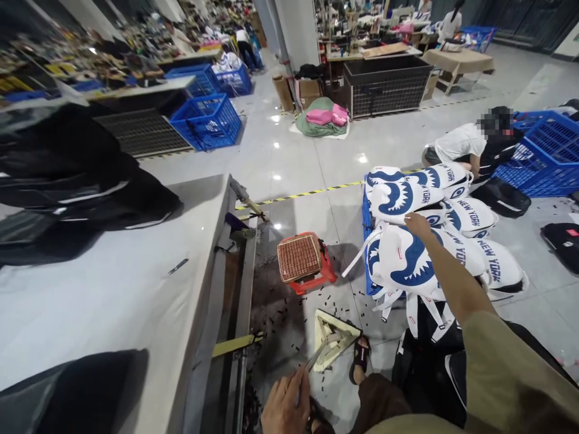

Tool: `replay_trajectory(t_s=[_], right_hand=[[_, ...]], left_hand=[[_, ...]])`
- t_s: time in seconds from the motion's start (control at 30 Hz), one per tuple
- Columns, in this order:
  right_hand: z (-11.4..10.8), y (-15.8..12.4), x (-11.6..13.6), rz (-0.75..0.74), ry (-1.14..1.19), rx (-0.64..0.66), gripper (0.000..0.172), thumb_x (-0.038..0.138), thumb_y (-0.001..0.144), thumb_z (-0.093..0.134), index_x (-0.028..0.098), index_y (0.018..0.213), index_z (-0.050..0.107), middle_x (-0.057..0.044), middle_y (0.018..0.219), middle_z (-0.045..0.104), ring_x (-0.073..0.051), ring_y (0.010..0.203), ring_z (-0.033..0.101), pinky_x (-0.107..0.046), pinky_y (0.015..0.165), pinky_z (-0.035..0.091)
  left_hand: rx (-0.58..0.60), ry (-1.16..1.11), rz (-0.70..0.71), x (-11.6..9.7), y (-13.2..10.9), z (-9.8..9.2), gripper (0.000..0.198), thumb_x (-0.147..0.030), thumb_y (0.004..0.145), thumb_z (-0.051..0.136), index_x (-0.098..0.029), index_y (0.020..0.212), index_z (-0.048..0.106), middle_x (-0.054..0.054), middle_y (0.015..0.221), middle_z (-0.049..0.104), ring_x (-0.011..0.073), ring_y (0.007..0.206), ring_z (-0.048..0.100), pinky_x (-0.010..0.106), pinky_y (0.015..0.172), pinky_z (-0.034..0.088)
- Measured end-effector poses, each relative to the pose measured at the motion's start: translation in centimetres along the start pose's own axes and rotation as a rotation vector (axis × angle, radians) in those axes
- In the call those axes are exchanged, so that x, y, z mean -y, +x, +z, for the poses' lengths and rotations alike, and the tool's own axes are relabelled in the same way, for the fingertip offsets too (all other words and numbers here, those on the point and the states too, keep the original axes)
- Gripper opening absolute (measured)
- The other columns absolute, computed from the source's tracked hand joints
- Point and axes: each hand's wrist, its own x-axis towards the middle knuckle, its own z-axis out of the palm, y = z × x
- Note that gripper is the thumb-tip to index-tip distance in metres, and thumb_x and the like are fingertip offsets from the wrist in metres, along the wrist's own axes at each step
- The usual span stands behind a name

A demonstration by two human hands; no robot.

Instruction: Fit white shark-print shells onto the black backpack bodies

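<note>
My left hand (286, 402) is closed at the bottom of the head view. A thin grey metal tool (317, 354) sticks up from it, its kind not clear. At the right, my right hand (418, 225) is on a white backpack (389, 250) with a blue toothed-mouth print, its fingers curled at the upper edge. Several more white bags (465, 218) lettered NEW YORK are heaped around it, with straps hanging down in front. Part of a blue crate (367, 232) shows beneath the heap.
A white table (181, 313) at the left bears black bags (81, 169) and a small cutter (178, 266). A red stool (312, 283) with a woven seat and a cream triangular stand (322, 343) are on the floor. A person (461, 144) crouches beside a blue basket (549, 157).
</note>
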Motion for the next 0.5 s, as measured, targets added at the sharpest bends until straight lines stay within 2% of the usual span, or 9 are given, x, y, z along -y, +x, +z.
replay_trajectory(t_s=[0.07, 0.13, 0.3, 0.37, 0.5], right_hand=[[2.1, -0.6, -2.3, 0.049, -0.001, 0.032, 0.049, 0.028, 0.108, 0.052, 0.009, 0.148, 0.073, -0.027, 0.146, 0.072, -0.033, 0.126, 0.069, -0.041, 0.104, 0.049], [3.6, -1.4, -4.0, 0.073, 0.005, 0.066, 0.049, 0.032, 0.107, 0.054, 0.01, 0.146, 0.074, -0.027, 0.143, 0.074, -0.034, 0.124, 0.07, -0.043, 0.103, 0.05], [6.9, -6.0, -6.0, 0.028, 0.046, 0.072, 0.05, 0.032, 0.108, 0.048, 0.013, 0.147, 0.074, -0.021, 0.147, 0.075, -0.034, 0.13, 0.071, -0.041, 0.107, 0.05], [8.1, -9.0, -6.3, 0.008, 0.11, -0.007, 0.052, 0.034, 0.109, 0.043, 0.015, 0.147, 0.073, -0.018, 0.147, 0.076, -0.033, 0.132, 0.071, -0.041, 0.11, 0.051], [10.5, -17.0, -7.2, 0.06, 0.382, -0.31, 0.062, 0.056, 0.106, 0.041, 0.02, 0.142, 0.076, -0.016, 0.136, 0.081, -0.035, 0.124, 0.076, -0.045, 0.109, 0.055]], left_hand=[[-0.003, -0.009, 0.0, -0.2, 0.2, -0.1, 0.018, -0.024, 0.111, 0.064, -0.028, 0.117, 0.081, 0.001, 0.088, 0.083, 0.0187, 0.073, 0.079, 0.03, 0.072, 0.06], [-0.011, -0.03, -0.012, -0.5, 0.7, -0.3, 0.018, -0.026, 0.112, 0.063, -0.028, 0.116, 0.08, 0.001, 0.086, 0.082, 0.0189, 0.072, 0.079, 0.03, 0.07, 0.059], [-0.024, -0.072, -0.019, -1.2, 1.8, -0.6, 0.018, -0.02, 0.111, 0.063, -0.027, 0.117, 0.078, -0.001, 0.089, 0.082, 0.0174, 0.074, 0.079, 0.03, 0.075, 0.06], [-0.016, -0.089, -0.015, -1.1, 1.8, -0.5, 0.018, -0.019, 0.11, 0.064, -0.027, 0.117, 0.078, 0.0, 0.091, 0.083, 0.0174, 0.076, 0.079, 0.03, 0.077, 0.06], [0.002, -0.163, -0.05, -0.7, 1.2, -0.5, 0.02, -0.022, 0.112, 0.061, -0.026, 0.114, 0.081, 0.001, 0.091, 0.084, 0.0187, 0.076, 0.078, 0.031, 0.077, 0.061]])
